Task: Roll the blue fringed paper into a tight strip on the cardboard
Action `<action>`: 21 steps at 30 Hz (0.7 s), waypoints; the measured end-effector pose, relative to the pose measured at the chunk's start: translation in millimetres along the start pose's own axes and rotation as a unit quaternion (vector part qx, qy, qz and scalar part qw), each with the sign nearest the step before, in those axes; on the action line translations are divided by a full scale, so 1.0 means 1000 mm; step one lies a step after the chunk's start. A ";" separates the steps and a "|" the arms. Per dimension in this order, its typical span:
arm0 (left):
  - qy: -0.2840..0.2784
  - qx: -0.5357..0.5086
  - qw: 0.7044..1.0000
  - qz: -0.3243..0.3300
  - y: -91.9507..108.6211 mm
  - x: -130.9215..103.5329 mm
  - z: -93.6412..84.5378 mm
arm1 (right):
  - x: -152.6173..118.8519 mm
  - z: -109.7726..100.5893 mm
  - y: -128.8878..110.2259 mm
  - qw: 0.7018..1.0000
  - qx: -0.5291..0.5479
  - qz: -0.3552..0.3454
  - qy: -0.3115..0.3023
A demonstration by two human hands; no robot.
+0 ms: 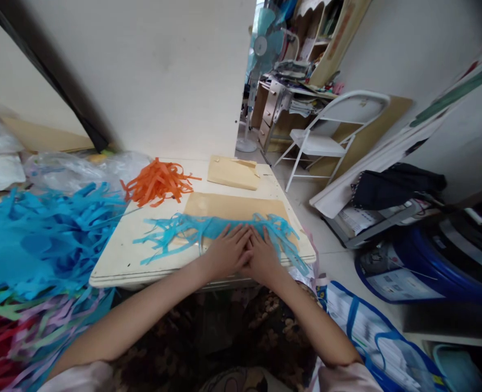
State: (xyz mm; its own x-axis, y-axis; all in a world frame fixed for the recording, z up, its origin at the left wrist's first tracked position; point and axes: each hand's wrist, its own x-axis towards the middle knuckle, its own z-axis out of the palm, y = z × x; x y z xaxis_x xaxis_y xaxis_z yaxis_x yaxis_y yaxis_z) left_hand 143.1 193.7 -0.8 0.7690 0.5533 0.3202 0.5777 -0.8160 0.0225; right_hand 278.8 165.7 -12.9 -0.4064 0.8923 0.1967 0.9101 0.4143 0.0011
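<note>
A blue sheet of thin paper with fringed ends (213, 226) lies across a tan board (233, 204) on a small cream table (121, 258). Its cut strips spread out to the left and right. My left hand (228, 251) rests flat on the sheet's middle, fingers stretched forward. Beside it my right hand (262, 255) also presses down with straight fingers, and the two hands touch at the fingertips and thumbs. Neither hand grasps anything that I can see. An orange heap of cut strips (159, 182) sits at the table's far left.
A smaller tan piece of card (232, 172) lies at the table's back. Left of the table is a large blue heap of strips (45, 239), with pink and red strips (24, 332) below. A white folding chair (326, 139) and a blue-white bag (367, 326) stand at the right.
</note>
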 end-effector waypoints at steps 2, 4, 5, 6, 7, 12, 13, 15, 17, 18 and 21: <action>-0.036 -0.015 0.998 -0.040 -0.003 -0.007 0.006 | 0.000 -0.001 0.001 1.000 -0.005 -0.006 -0.001; -0.048 -0.011 0.997 -0.064 -0.007 -0.017 0.007 | 0.000 -0.005 0.001 1.000 -0.009 -0.007 -0.005; -0.045 -0.004 0.996 -0.077 -0.009 -0.023 0.007 | -0.001 -0.007 0.000 1.000 -0.013 -0.008 -0.006; -0.037 0.004 0.996 -0.085 -0.010 -0.029 0.006 | -0.002 -0.009 -0.001 1.000 -0.018 -0.011 -0.008; -0.026 0.012 0.996 -0.086 -0.009 -0.034 0.005 | -0.004 -0.011 -0.003 1.000 -0.025 -0.016 -0.008; 0.067 0.075 0.995 -0.025 0.001 -0.057 -0.001 | -0.019 -0.015 -0.012 0.997 -0.066 -0.034 0.013; 0.082 0.085 0.993 -0.003 0.004 -0.060 -0.002 | -0.022 -0.016 -0.014 0.996 -0.077 -0.033 0.023; 0.094 0.097 0.990 0.034 0.007 -0.063 -0.006 | -0.025 -0.016 -0.018 0.993 -0.100 -0.031 0.049; 0.088 0.104 0.990 0.040 0.009 -0.060 -0.009 | -0.024 -0.017 -0.021 0.991 -0.111 -0.035 0.070; 0.081 0.105 0.991 0.029 0.009 -0.058 -0.011 | -0.023 -0.017 -0.022 0.991 -0.109 -0.039 0.072; 0.039 0.094 0.994 -0.031 0.010 -0.049 -0.015 | -0.019 -0.021 -0.025 0.993 -0.087 -0.047 0.062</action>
State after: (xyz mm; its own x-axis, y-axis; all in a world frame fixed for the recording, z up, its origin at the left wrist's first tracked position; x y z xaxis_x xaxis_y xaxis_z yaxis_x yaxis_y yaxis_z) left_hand 107.3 156.2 -2.4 0.7112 0.5807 0.3962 0.6697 -0.7310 -0.1309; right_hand 265.8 135.1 3.7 -0.4877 0.8175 0.3064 0.8728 0.4487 0.1922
